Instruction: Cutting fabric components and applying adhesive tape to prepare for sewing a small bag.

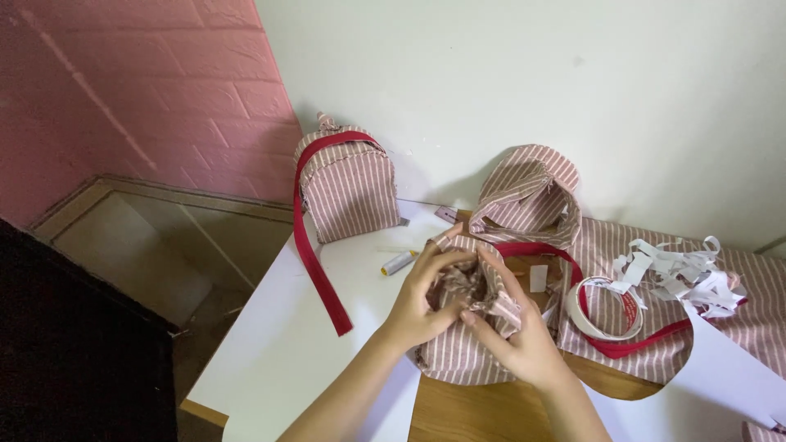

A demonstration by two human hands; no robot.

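My left hand (423,296) and my right hand (514,327) both grip a small pouch of pink striped fabric (460,352), with the fingers bunching its crumpled top edge. The pouch rests on the table's near middle. A red strap (528,248) curves out from behind my right hand. A finished striped bag (350,184) with a long red strap (315,262) stands upright at the back left.
Another striped fabric shell (528,196) sits behind the hands. A roll of tape (604,308) and a heap of white paper strips (679,270) lie on striped cloth (757,323) at the right. A small tube (399,263) lies on the white sheet (278,352). The floor drops away left.
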